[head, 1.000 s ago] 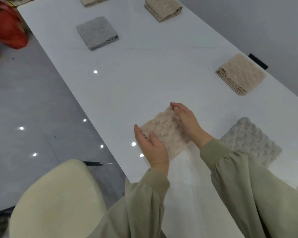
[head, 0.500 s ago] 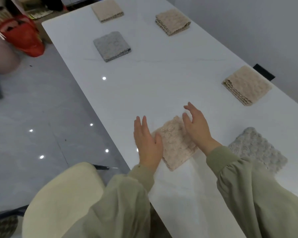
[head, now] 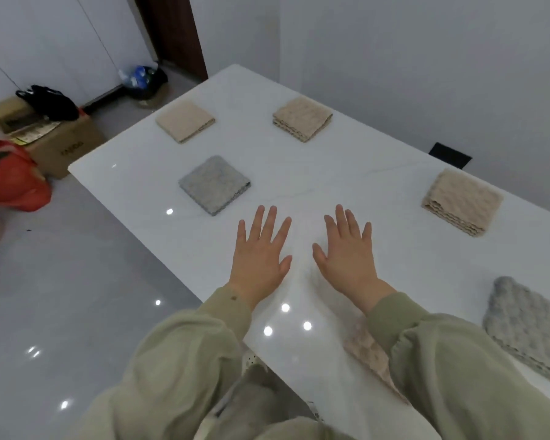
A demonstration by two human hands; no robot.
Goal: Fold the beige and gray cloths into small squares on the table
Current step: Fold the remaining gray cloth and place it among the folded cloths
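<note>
Beige cloth (head: 364, 347), folded at the near edge of the tabletop (head: 331, 173), just released; left hand (head: 261, 252) and right hand (head: 346, 255) now spread flat, holding nothing, so this fold seems finished.

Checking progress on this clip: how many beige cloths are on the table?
4: the far-left beige cloth, the far-centre beige cloth, the right-edge beige cloth, and the nearest beige cloth, partly hidden under the right sleeve.
</note>
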